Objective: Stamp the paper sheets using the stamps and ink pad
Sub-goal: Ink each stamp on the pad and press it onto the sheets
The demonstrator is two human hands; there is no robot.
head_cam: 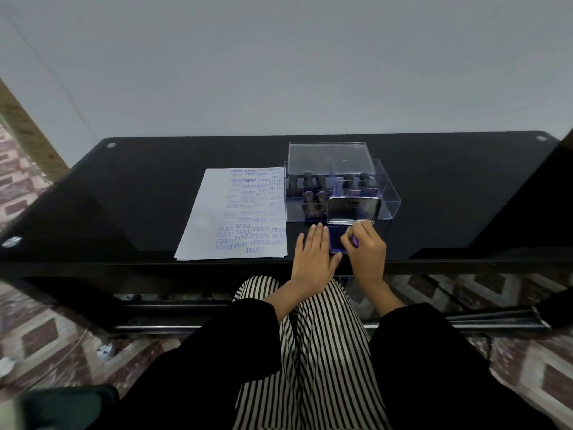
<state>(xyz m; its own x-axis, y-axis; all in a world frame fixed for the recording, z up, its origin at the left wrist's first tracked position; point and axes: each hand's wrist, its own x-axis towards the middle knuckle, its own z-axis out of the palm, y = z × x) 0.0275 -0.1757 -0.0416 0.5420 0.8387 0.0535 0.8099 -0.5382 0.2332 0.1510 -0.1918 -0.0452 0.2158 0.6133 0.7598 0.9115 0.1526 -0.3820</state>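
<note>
The person sits at a black glass bench (148, 200). The left hand (313, 254) lies flat on the bench with the fingers straight and close together, holding nothing. It is just beside the left edge of the ink pad (335, 240), and its thumb reaches toward the near corner of the pad.

The right hand (367, 254) has its fingers curled around a stamp (355, 241) and grips it. Only a small purple part of this stamp shows between the fingers. The hand and the stamp are over the purple surface of the ink pad, but I cannot tell if the stamp touches the ink. The pad is open and its metal lid (353, 210) stands up behind it, toward the wall.

Directly behind the pad there is a clear box (389, 200) with several dark-handled stamps (308, 181) standing in it. The box cover (328, 157) is also clear and leans up at the far side of the box.

To the left of the box and the pad lie the paper sheets (210, 225), in a flat pile near the front edge of the bench. The top sheet already carries many blue-violet prints – SAMPLE, AIR MAIL, FRAGILE – mostly on its right half.
</note>
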